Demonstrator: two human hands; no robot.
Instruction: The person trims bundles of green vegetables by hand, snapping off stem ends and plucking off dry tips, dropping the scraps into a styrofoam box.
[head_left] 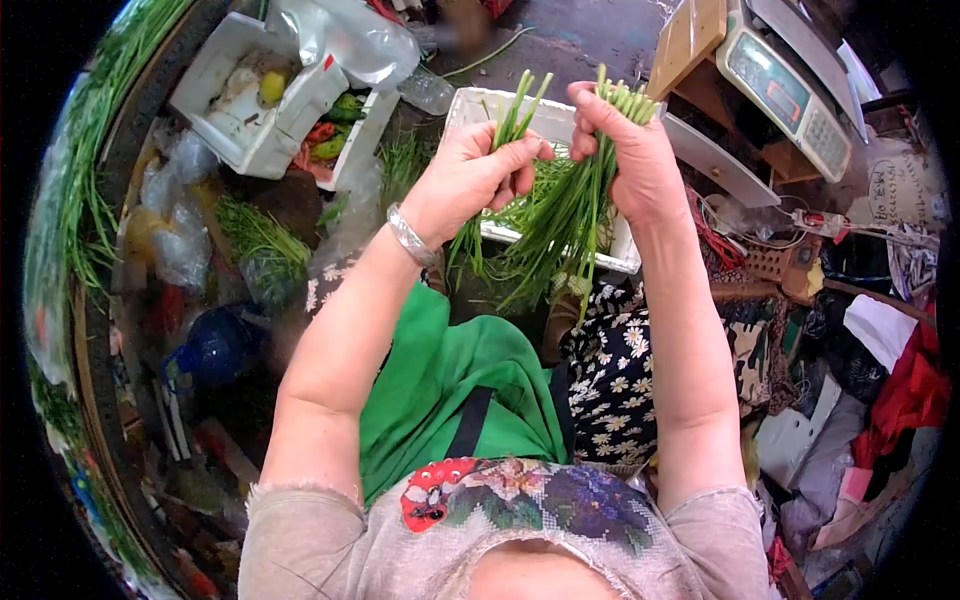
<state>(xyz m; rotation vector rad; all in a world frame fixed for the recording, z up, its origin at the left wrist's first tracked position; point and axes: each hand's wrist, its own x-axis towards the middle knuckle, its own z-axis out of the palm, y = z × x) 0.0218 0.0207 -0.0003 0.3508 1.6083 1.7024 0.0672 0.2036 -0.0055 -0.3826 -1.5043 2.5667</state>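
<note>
My left hand (480, 175) pinches a small bunch (518, 108) of slim, round green stalks, the thumb pressed against curled fingers and the blunt ends poking up. My right hand (640, 150) is wrapped round a big bunch (575, 215), its thumb lying along the stalks near their pale, stubby ends; from there the smooth strands fan down over the white box (628, 254). My 2 hands are near each other but apart. A shiny metal bangle (409, 236) circles my left wrist.

The box is rectangular with thick, matt walls, and loose stalks (545, 185) lie tangled inside it. Across my lap, a green cloth (450, 370) falls in soft folds with a black strap over it; beside it is black fabric (615, 365) printed with white daisies. My beige top (300, 545) has frayed sleeve hems and a bright flower pattern at the chest.

Up to the left, a foam tub (235, 145) holds 1 yellow, rounded fruit (272, 86), next to a crinkled clear bag (350, 40). Feathery greens (262, 235) lie below. On my right, a scale (775, 85) shows a flat display and a keypad. The far left is dim and smeared; the blue, rounded thing (217, 345) there may be a jug.
</note>
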